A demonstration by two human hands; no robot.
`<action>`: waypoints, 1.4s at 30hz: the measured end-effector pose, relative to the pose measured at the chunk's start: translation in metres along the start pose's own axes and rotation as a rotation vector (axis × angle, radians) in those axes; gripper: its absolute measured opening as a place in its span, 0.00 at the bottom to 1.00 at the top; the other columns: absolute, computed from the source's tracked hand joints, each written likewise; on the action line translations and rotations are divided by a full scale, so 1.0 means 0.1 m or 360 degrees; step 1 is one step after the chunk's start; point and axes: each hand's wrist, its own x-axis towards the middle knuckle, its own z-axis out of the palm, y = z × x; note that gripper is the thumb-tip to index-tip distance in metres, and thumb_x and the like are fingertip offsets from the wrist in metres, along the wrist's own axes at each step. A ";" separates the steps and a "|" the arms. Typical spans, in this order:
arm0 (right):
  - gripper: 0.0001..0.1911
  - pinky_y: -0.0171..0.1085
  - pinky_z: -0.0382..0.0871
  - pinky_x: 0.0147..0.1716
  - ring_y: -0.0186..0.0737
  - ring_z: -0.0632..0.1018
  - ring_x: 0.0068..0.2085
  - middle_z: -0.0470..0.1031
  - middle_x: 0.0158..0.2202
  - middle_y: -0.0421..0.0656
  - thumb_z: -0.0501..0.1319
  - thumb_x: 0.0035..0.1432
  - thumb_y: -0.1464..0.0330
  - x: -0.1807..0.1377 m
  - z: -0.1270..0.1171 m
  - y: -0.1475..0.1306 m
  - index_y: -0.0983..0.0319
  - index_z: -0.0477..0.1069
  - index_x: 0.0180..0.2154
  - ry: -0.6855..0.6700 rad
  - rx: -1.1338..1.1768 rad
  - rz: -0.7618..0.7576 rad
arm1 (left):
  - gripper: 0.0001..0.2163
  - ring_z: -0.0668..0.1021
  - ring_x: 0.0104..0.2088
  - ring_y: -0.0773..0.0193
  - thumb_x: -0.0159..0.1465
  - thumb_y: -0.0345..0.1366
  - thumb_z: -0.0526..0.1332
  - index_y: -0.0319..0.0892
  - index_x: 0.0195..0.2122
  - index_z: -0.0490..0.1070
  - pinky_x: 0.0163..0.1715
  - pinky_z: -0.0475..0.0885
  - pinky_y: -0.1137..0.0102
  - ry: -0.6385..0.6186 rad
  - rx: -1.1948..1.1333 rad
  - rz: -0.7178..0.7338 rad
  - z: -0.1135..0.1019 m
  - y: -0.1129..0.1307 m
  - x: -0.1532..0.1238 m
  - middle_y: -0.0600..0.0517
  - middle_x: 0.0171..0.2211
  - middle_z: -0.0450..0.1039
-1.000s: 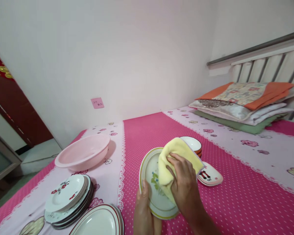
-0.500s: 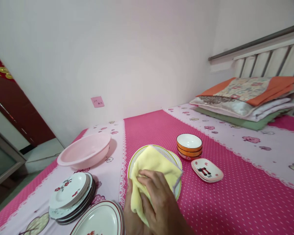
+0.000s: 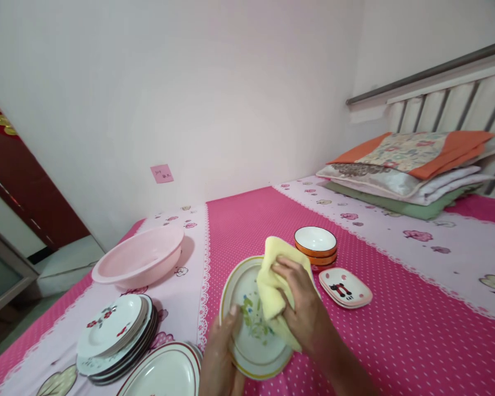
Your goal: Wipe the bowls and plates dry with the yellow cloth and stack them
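My left hand (image 3: pixel 223 352) grips the lower left rim of a plate (image 3: pixel 247 346), its thumb on the upper face. The plate has a yellow-green edge and a green and blue flower print, and it tilts toward me. In my right hand (image 3: pixel 299 297) is a bunched yellow cloth (image 3: pixel 272 280), pressed on the plate's right side, which it partly hides. Just beyond the cloth stands a stack of orange bowls (image 3: pixel 315 242) with white insides. Right of my right hand lie small square dishes (image 3: pixel 346 287) with a cat picture.
A pink basin (image 3: pixel 142 256) stands at the left. Nearer me are a stack of flowered plates (image 3: pixel 113 327) and a red-rimmed plate (image 3: pixel 165 374). Folded bedding (image 3: pixel 412 159) lies by the headboard rails (image 3: pixel 449 110). Everything rests on a pink dotted bedspread (image 3: pixel 247 220).
The cloth and my right hand have moved right and up, uncovering the plate's flower print. The plate now tilts toward me, and my left thumb shows on its rim.
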 end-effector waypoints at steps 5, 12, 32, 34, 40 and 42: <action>0.26 0.51 0.71 0.60 0.49 0.74 0.62 0.72 0.62 0.52 0.57 0.64 0.73 0.05 -0.14 0.10 0.58 0.64 0.63 -0.0018 0.0135 0.0289 | 0.22 0.86 0.41 0.43 0.55 0.38 0.76 0.35 0.49 0.81 0.46 0.80 0.54 0.0074 0.0354 -0.0048 0.15 -0.06 -0.06 0.38 0.39 0.85; 0.25 0.50 0.73 0.58 0.50 0.78 0.58 0.77 0.58 0.48 0.62 0.59 0.70 0.12 -0.39 -0.11 0.57 0.72 0.58 -0.0517 0.0304 0.0368 | 0.21 0.84 0.35 0.49 0.55 0.48 0.76 0.36 0.42 0.84 0.40 0.77 0.62 -0.0229 0.0764 -0.0252 0.11 -0.02 -0.05 0.44 0.31 0.84; 0.21 0.37 0.75 0.33 0.43 0.82 0.36 0.82 0.36 0.42 0.71 0.55 0.60 0.13 -0.46 0.09 0.61 0.76 0.48 -0.0693 0.1256 0.1143 | 0.13 0.87 0.35 0.48 0.54 0.32 0.77 0.36 0.40 0.82 0.44 0.82 0.57 0.0223 0.0261 -0.0005 0.04 0.13 -0.14 0.43 0.32 0.86; 0.21 0.36 0.76 0.34 0.43 0.82 0.36 0.82 0.36 0.42 0.71 0.55 0.59 0.12 -0.41 0.08 0.62 0.75 0.48 -0.0637 0.1360 0.1195 | 0.14 0.87 0.35 0.48 0.53 0.29 0.77 0.35 0.40 0.81 0.44 0.82 0.57 0.0329 0.0181 0.0059 -0.03 0.13 -0.10 0.44 0.32 0.85; 0.30 0.37 0.77 0.32 0.46 0.84 0.35 0.83 0.38 0.46 0.77 0.46 0.61 0.09 -0.23 -0.05 0.63 0.74 0.49 -0.0365 0.1841 0.1476 | 0.11 0.87 0.36 0.54 0.62 0.25 0.65 0.36 0.46 0.79 0.47 0.82 0.57 0.0720 -0.0178 0.0222 0.00 0.08 0.00 0.44 0.35 0.86; 0.29 0.38 0.77 0.31 0.47 0.84 0.34 0.84 0.38 0.47 0.77 0.46 0.60 0.10 -0.15 -0.14 0.63 0.74 0.48 -0.0222 0.1957 0.1515 | 0.13 0.87 0.35 0.56 0.65 0.26 0.62 0.36 0.50 0.79 0.50 0.81 0.58 0.0735 -0.0296 0.0255 0.09 0.08 0.00 0.44 0.37 0.86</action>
